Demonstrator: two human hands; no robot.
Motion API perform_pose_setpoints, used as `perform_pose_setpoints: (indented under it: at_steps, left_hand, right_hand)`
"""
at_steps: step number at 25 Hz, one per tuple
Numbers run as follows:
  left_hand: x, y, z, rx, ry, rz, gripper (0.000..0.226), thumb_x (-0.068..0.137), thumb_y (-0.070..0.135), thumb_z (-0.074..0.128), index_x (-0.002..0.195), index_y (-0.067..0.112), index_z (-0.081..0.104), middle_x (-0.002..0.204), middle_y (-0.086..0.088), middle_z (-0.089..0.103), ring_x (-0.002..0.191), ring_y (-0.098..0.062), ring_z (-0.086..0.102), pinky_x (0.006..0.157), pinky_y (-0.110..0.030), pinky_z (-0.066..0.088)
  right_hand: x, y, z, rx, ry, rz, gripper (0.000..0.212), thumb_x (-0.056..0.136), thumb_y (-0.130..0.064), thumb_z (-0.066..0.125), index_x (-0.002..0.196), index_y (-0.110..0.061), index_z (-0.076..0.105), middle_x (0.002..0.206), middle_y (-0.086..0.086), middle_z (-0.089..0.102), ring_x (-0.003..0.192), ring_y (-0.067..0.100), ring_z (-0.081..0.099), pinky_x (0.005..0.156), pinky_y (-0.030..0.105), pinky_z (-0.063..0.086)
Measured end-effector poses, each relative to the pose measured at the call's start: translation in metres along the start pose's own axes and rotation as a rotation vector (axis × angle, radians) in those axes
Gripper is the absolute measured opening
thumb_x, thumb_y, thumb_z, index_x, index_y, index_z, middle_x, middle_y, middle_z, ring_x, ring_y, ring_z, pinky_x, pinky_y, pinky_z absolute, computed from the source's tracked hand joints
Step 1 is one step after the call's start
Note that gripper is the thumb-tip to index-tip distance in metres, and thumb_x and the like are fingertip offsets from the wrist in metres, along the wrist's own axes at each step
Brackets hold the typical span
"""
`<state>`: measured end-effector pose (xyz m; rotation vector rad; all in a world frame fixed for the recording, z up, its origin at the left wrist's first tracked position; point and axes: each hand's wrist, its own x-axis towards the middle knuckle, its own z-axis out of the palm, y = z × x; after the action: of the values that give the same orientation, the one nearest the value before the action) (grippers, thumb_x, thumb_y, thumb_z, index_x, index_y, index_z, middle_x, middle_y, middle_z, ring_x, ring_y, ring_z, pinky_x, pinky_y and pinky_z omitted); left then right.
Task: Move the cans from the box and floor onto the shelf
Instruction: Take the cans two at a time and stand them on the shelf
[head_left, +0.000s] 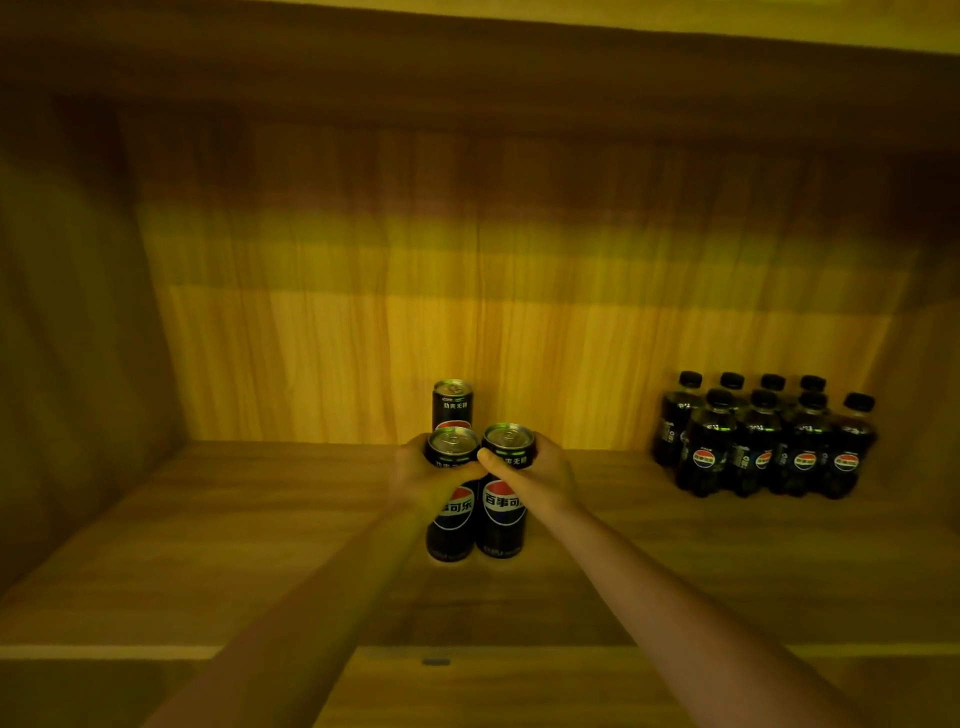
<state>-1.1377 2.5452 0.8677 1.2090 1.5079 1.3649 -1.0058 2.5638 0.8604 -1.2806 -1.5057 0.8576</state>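
Observation:
Two tall black cola cans stand side by side on the wooden shelf (208, 519). My left hand (421, 478) is wrapped around the upper part of the left can (451, 525). The right can (501, 514) is gripped near its top by my right hand (535, 475). Both cans are upright, touching each other, and their bases appear to rest on the shelf board. A third identical can (453, 402) stands just behind them, against the back panel, and no hand touches it.
Several small black cola bottles (763, 441) are grouped at the back right of the shelf. The side walls, the back panel (363, 312) and the board above enclose the compartment. The shelf's front edge (156, 652) runs below my forearms.

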Motion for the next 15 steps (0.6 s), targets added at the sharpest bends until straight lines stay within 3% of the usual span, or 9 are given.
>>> perform_pose_setpoints:
  at_steps: [8, 13, 15]
  left_hand:
    - [0.059, -0.003, 0.003, 0.066, -0.014, 0.015, 0.062, 0.065, 0.017, 0.082, 0.12, 0.007, 0.055, 0.12, -0.014, 0.065, 0.111, -0.029, 0.061, 0.086, -0.034, 0.048]
    - [0.072, -0.011, 0.009, 0.082, 0.017, 0.049, 0.061, 0.066, 0.026, 0.081, 0.119, 0.011, 0.055, 0.12, -0.01, 0.065, 0.11, -0.025, 0.061, 0.084, -0.031, 0.047]
    - [0.072, -0.012, 0.012, 0.107, 0.026, 0.062, 0.064, 0.066, 0.027, 0.081, 0.122, 0.011, 0.052, 0.122, -0.009, 0.063, 0.113, -0.026, 0.059, 0.083, -0.03, 0.046]
  right_hand:
    - [0.053, 0.008, 0.016, 0.0, 0.008, 0.003, 0.056, 0.07, -0.035, 0.075, 0.117, -0.01, 0.056, 0.117, 0.008, 0.066, 0.099, 0.016, 0.06, 0.074, 0.023, 0.045]
    - [0.065, 0.01, 0.018, 0.039, 0.0, 0.018, 0.054, 0.072, -0.031, 0.075, 0.118, -0.011, 0.055, 0.119, 0.007, 0.064, 0.094, 0.011, 0.056, 0.065, 0.014, 0.042]
    - [0.065, 0.012, 0.019, 0.052, -0.009, 0.034, 0.058, 0.073, -0.031, 0.074, 0.122, -0.013, 0.05, 0.123, 0.008, 0.061, 0.104, 0.016, 0.057, 0.072, 0.018, 0.044]
